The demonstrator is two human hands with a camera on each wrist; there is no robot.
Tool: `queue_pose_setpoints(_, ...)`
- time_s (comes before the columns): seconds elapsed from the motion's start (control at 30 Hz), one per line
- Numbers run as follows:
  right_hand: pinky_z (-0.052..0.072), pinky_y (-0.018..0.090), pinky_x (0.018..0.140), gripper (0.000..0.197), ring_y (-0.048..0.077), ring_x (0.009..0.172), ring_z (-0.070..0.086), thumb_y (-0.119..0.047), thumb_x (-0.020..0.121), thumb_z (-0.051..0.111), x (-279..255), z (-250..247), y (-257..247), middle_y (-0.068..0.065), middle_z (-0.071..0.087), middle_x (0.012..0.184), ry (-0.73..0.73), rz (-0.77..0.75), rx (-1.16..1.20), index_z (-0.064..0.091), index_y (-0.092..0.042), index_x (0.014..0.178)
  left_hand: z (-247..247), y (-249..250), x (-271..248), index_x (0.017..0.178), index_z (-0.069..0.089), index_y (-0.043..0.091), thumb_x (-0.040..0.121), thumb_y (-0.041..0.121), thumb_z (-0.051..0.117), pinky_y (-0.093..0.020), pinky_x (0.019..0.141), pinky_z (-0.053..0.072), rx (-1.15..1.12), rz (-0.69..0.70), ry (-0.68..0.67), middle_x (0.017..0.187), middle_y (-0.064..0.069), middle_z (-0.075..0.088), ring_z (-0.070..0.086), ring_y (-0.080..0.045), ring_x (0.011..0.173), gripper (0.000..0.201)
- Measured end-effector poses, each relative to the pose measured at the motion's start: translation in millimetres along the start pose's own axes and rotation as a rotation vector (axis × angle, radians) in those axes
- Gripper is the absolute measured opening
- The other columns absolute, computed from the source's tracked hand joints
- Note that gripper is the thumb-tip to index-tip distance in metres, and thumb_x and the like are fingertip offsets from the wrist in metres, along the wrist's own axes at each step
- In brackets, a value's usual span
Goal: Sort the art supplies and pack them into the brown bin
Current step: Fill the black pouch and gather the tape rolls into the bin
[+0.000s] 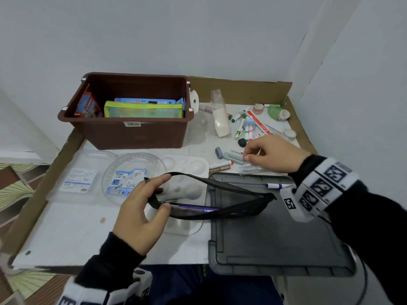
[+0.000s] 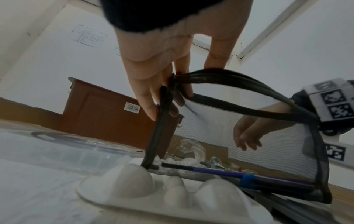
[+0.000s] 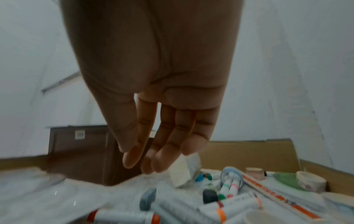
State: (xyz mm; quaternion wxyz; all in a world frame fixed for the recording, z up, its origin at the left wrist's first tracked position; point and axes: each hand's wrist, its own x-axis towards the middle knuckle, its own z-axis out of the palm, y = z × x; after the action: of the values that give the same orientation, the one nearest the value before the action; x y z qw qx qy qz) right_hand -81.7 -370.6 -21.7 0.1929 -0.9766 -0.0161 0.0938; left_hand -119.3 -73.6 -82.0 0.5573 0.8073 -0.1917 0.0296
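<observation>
The brown bin [image 1: 132,133] stands at the back left and holds a yellow-green zip pouch [image 1: 143,110] and boxes. My left hand [image 1: 164,191] pinches the rim of a black mesh pouch [image 1: 211,208] and spreads its mouth open over the white palette [image 1: 187,166]. A purple pen [image 1: 198,207] lies inside the pouch. In the left wrist view my left hand [image 2: 172,94] grips the pouch [image 2: 249,136] at its zipper end, with the pen [image 2: 220,172] at the bottom. My right hand [image 1: 247,153] hovers empty, fingers loose, just above several loose markers [image 1: 233,161]. The right wrist view shows the hand [image 3: 145,159] over the markers [image 3: 122,216].
A grey lid [image 1: 275,227] lies at the front right with a blue-white pen [image 1: 277,185] on it. A round clear case [image 1: 132,175] and a clear blister pack [image 1: 77,179] lie left of the palette. Tape rolls [image 1: 284,115] and a cardboard wall [image 1: 242,89] are at the back right.
</observation>
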Motion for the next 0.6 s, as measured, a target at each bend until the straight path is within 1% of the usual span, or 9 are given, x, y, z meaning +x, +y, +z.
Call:
queue_pose_setpoints(0.07, 0.037, 0.021, 0.072, 0.016, 0.004, 0.077, 0.052, -0.022, 0.092, 0.054, 15.5, 13.0, -1.5, -0.005, 0.064, 0.092, -0.082, 0.006, -0.065, 0.069, -0.018, 0.096, 0.3, -0.8, -0.3, 0.112, 0.053, 0.038, 0.071, 0.014, 0.053, -0.006, 0.084, 0.041, -0.003, -0.008, 0.002, 0.103, 0.007, 0.059, 0.056, 0.004, 0.097, 0.048)
queue_pose_setpoints(0.13, 0.045, 0.027, 0.078, 0.022, 0.013, 0.087, 0.058, -0.021, 0.093, 0.051, 28.5, 24.2, -7.7, -0.001, 0.067, 0.099, -0.152, 0.002, -0.102, 0.07, -0.018, 0.102, 0.0, -1.5, -1.0, 0.112, 0.053, 0.038, 0.071, 0.014, 0.053, -0.007, 0.085, 0.041, -0.008, -0.017, 0.002, 0.103, 0.007, 0.06, 0.056, 0.003, 0.097, 0.048)
queue_pose_setpoints(0.17, 0.046, 0.029, 0.083, 0.024, 0.016, 0.092, 0.059, -0.02, 0.094, 0.049, 33.9, 29.0, -11.1, 0.001, 0.067, 0.102, -0.177, -0.006, -0.126, 0.07, -0.019, 0.105, -0.4, -1.8, -1.5, 0.112, 0.053, 0.038, 0.071, 0.014, 0.053, -0.007, 0.085, 0.041, -0.01, -0.019, 0.001, 0.104, 0.007, 0.06, 0.056, 0.003, 0.097, 0.047)
queue_pose_setpoints(0.2, 0.045, 0.027, 0.085, 0.026, 0.018, 0.097, 0.059, -0.019, 0.094, 0.048, 38.5, 33.3, -14.0, 0.002, 0.066, 0.106, -0.199, -0.017, -0.158, 0.069, -0.02, 0.108, -0.9, -2.0, -1.8, 0.112, 0.053, 0.038, 0.071, 0.014, 0.053, -0.006, 0.085, 0.041, -0.012, -0.02, 0.001, 0.104, 0.008, 0.06, 0.057, 0.003, 0.098, 0.047)
queue_pose_setpoints(0.27, 0.039, 0.025, 0.083, 0.03, 0.02, 0.103, 0.056, -0.017, 0.094, 0.045, 45.4, 39.7, -17.7, 0.003, 0.062, 0.113, -0.236, -0.032, -0.23, 0.067, -0.022, 0.114, -2.0, -2.5, -2.0, 0.112, 0.054, 0.037, 0.071, 0.013, 0.053, -0.006, 0.084, 0.041, -0.017, -0.021, 0.004, 0.104, 0.009, 0.06, 0.057, 0.003, 0.098, 0.047)
queue_pose_setpoints(0.37, 0.037, 0.025, 0.079, 0.037, 0.021, 0.102, 0.055, -0.013, 0.092, 0.042, 48.7, 43.3, -19.0, 0.003, 0.06, 0.116, -0.287, -0.017, -0.288, 0.065, -0.027, 0.118, -3.8, -3.6, -1.1, 0.112, 0.054, 0.036, 0.071, 0.013, 0.053, -0.006, 0.084, 0.041, -0.026, -0.034, 0.011, 0.105, 0.01, 0.06, 0.057, 0.002, 0.098, 0.047)
queue_pose_setpoints(0.43, 0.037, 0.025, 0.075, 0.041, 0.02, 0.094, 0.054, -0.01, 0.09, 0.041, 48.6, 41.8, -18.4, 0.002, 0.061, 0.114, -0.298, -0.009, -0.32, 0.064, -0.028, 0.119, -4.3, -4.6, -0.2, 0.111, 0.054, 0.037, 0.071, 0.013, 0.053, -0.006, 0.085, 0.041, -0.031, -0.037, 0.014, 0.105, 0.009, 0.06, 0.057, 0.002, 0.098, 0.047)
queue_pose_setpoints(0.5, 0.037, 0.025, 0.072, 0.04, 0.018, 0.087, 0.052, -0.011, 0.089, 0.042, 48.4, 40.0, -17.2, 0.002, 0.063, 0.112, -0.286, -0.003, -0.36, 0.065, -0.028, 0.118, -4.4, -5.3, 0.3, 0.111, 0.053, 0.037, 0.071, 0.013, 0.052, -0.007, 0.085, 0.041, -0.03, -0.039, 0.011, 0.104, 0.008, 0.06, 0.057, 0.002, 0.098, 0.047)
queue_pose_setpoints(0.6, 0.045, 0.028, 0.075, 0.035, 0.021, 0.095, 0.059, -0.012, 0.089, 0.046, 48.4, 39.0, -14.4, 0.001, 0.065, 0.111, -0.254, 0.051, -0.41, 0.068, -0.024, 0.114, -3.8, -6.1, 1.3, 0.112, 0.053, 0.038, 0.071, 0.013, 0.052, -0.007, 0.085, 0.041, -0.033, -0.041, 0.004, 0.104, 0.006, 0.06, 0.056, 0.001, 0.098, 0.047)
